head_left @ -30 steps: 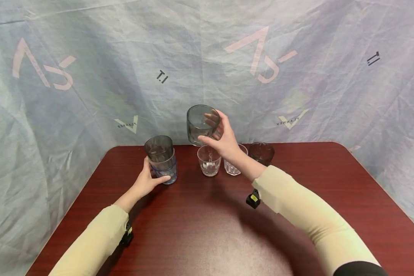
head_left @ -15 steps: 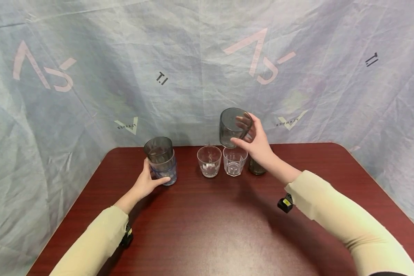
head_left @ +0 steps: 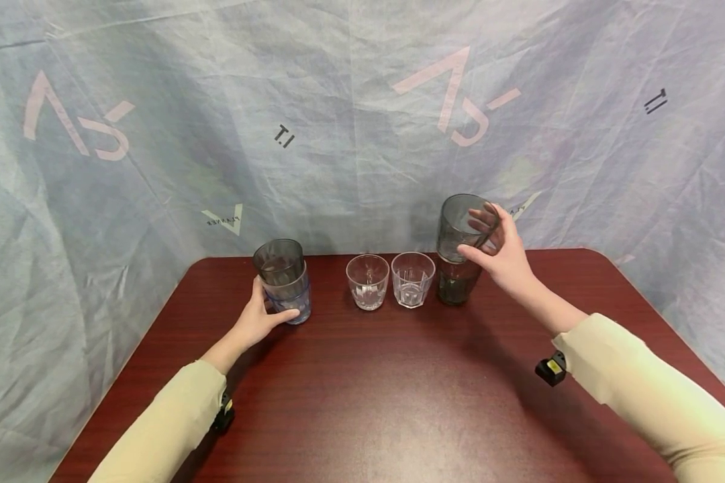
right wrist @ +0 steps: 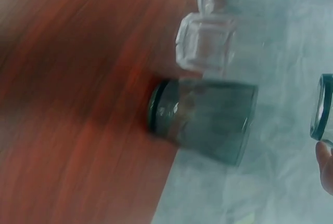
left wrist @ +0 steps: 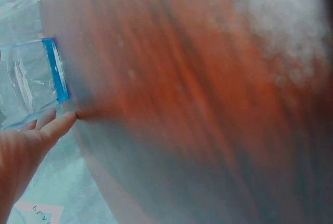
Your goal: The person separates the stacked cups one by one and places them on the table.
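Note:
At the left of the table, my left hand (head_left: 255, 323) grips a clear bluish glass (head_left: 296, 300), thumb in front and fingers behind. A dark grey glass (head_left: 278, 258) is nested in its top. The left wrist view shows the blue base (left wrist: 57, 70) of the lower glass. My right hand (head_left: 509, 253) holds a grey-tinted glass (head_left: 453, 225) in the air, thumb on the near side and fingers round the far side. Below it a dark tinted glass (head_left: 455, 287) stands upright on the table. A gap shows between these two in the right wrist view.
Two clear glasses stand between the hands: a round one (head_left: 367, 285) and a faceted one (head_left: 412, 285), close to the dark glass. The reddish-brown table (head_left: 362, 389) meets a hanging grey cloth (head_left: 314, 181) at its far edge.
My right hand has carried the grey-tinted glass rightward, from above the round clear glass, past the faceted one, to above the standing dark glass. My left hand and its stack have stayed put.

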Demonstrator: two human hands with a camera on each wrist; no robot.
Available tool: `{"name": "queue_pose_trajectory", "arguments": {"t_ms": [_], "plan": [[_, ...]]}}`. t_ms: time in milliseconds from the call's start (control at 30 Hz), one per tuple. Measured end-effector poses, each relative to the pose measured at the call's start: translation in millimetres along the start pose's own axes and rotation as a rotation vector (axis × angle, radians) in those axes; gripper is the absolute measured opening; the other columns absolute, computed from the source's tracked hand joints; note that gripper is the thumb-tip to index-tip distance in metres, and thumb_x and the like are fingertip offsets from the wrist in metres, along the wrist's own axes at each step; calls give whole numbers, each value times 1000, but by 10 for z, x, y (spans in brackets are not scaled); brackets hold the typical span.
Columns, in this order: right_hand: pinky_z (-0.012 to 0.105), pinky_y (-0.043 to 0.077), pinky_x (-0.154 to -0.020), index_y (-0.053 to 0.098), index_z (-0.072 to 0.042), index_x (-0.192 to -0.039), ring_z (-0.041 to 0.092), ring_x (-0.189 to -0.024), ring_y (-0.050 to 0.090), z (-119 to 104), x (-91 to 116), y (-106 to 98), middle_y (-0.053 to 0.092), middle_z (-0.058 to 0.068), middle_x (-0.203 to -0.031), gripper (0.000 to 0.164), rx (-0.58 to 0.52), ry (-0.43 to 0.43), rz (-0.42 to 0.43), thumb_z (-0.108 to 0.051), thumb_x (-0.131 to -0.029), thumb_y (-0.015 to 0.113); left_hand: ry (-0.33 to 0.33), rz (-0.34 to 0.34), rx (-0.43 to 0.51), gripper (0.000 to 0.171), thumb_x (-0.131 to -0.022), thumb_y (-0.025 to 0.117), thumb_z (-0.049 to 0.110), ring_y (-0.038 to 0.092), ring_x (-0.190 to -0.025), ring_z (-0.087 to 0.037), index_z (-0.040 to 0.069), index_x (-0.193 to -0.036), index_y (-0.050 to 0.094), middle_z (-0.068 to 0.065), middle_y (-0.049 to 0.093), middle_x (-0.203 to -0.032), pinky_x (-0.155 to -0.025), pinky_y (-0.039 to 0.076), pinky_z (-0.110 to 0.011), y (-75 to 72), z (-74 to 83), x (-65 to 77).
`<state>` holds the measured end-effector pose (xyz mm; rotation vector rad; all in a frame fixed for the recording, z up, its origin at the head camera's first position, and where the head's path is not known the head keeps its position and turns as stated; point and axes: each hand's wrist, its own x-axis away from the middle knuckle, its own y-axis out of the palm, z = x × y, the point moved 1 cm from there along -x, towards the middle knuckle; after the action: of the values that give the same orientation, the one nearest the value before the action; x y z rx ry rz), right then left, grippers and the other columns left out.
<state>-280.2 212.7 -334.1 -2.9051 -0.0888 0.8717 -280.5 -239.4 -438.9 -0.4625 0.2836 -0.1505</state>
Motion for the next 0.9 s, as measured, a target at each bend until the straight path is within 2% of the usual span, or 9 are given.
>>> {"name": "queue_pose_trajectory", "arguments": {"t_ms": [300,533,600,700,833,900], "plan": [[15,44,-88,28,-9,-146,16,-125,46,98,182,-399,46,8,-138,77,29,9,84,18,-84,64,-38,-9,33,105,-84,78,11,28,-138,-43,12,-153,-1,-23,22,-150,-109,28,-57,-12,5,1],[11,42,-90,23,-10,-148,12,-123,46,229,354,-665,45,3,-137,80,142,83,128,11,-85,67,-38,-18,28,103,-84,78,11,29,-138,-43,13,-152,1,-22,23,-150,-107,30,-57,-7,-3,-5],[10,42,-89,21,-9,-148,10,-121,46,287,391,-713,44,4,-138,79,181,113,137,9,-86,68,-32,-19,25,103,-84,78,11,29,-138,-42,14,-152,1,-22,23,-150,-107,31,-57,-6,-4,-9],[9,42,-86,18,-6,-147,5,-116,48,383,439,-755,43,12,-139,79,265,139,136,6,-87,68,-23,-16,27,102,-84,78,11,29,-138,-42,14,-152,2,-22,23,-150,-107,30,-58,-4,-9,-12],[8,41,-78,18,-1,-145,-1,-105,50,494,496,-780,42,22,-135,79,366,156,124,2,-86,71,-40,-15,14,103,-85,78,12,28,-138,-43,14,-153,1,-22,22,-151,-108,29,-57,-6,-8,-4],[7,42,-75,17,2,-144,-3,-99,50,540,515,-787,42,21,-132,79,382,173,114,1,-86,71,-43,-16,8,103,-85,77,13,27,-138,-43,14,-153,0,-22,21,-151,-108,28,-57,-14,-1,-3]]}}
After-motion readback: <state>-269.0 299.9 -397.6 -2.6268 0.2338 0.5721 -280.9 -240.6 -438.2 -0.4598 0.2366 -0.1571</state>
